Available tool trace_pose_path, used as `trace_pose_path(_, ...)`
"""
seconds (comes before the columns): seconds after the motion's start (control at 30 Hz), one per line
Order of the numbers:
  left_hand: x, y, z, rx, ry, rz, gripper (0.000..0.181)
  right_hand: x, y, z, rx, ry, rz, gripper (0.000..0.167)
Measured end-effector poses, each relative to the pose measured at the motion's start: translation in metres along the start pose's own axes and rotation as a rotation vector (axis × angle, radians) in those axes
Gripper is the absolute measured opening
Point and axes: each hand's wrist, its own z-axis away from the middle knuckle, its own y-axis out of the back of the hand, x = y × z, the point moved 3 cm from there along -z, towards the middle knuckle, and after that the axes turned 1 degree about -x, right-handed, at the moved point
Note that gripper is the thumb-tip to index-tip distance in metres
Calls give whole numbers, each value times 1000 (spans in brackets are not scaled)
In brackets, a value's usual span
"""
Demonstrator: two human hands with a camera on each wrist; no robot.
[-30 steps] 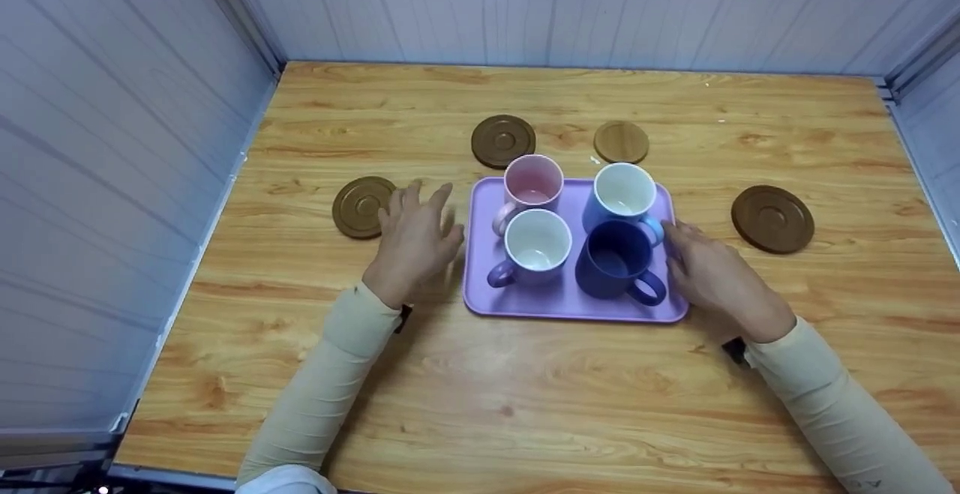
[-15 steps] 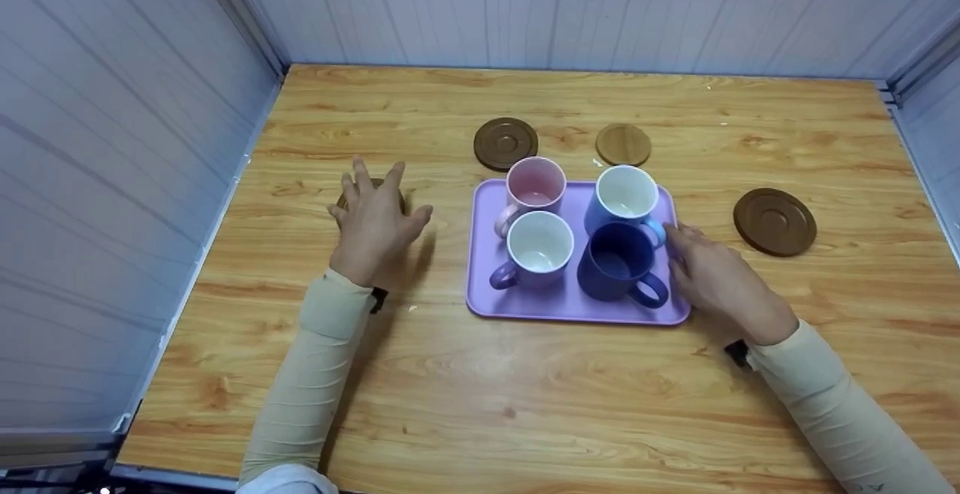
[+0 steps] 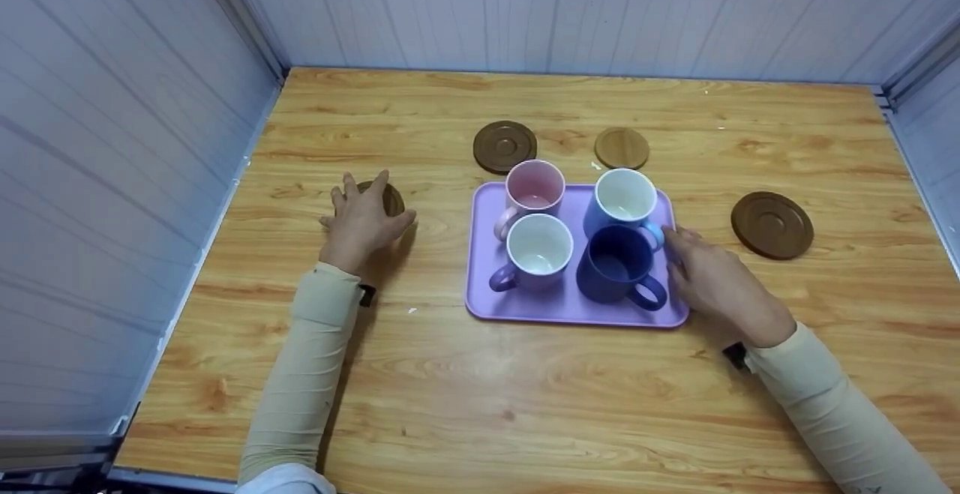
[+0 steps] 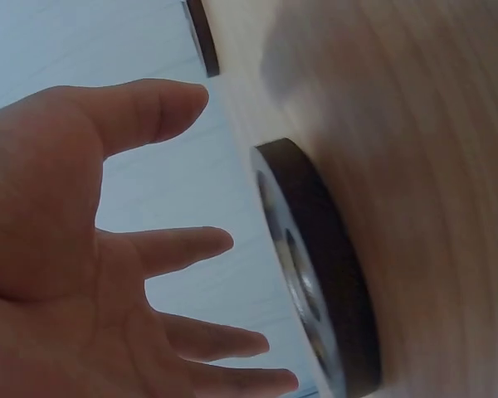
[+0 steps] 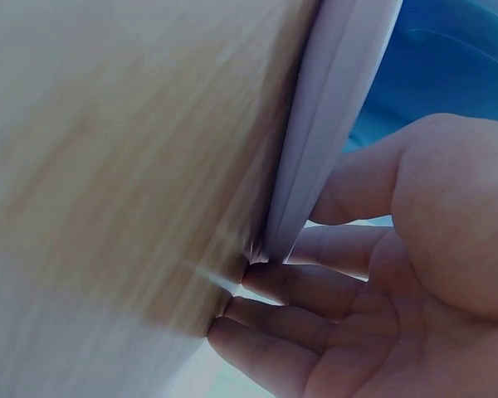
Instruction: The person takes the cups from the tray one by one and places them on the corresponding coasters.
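Just beneath the left hand's [image 3: 358, 226] spread fingers [image 4: 183, 252] lies a coaster [image 4: 322, 269], while the right hand [image 3: 718, 278] grips the tray [image 3: 564, 308].

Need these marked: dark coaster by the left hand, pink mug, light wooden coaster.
Dark coaster [image 4: 330, 257] by the left hand [image 4: 70, 269]: left wrist view, on its outer side edge.
Pink mug [image 3: 535, 187]: head view, on its inner wall.
Light wooden coaster [image 3: 622, 148]: head view, middle of its top face.

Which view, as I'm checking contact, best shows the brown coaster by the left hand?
Left wrist: the brown coaster is close and unobstructed, showing a gap from the left hand. Head: the hand partly covers it. Right wrist: not shown.
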Motion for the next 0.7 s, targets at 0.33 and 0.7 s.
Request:
trace_pose_path(0.33, -8, -5, -5, -33, -6, 1, 82, 0, 0, 0, 22, 16, 23, 54)
trace_pose_path(0.7, -9, -4, -7, -47, -32, -40, 79, -1, 0, 0, 11, 6, -2, 55)
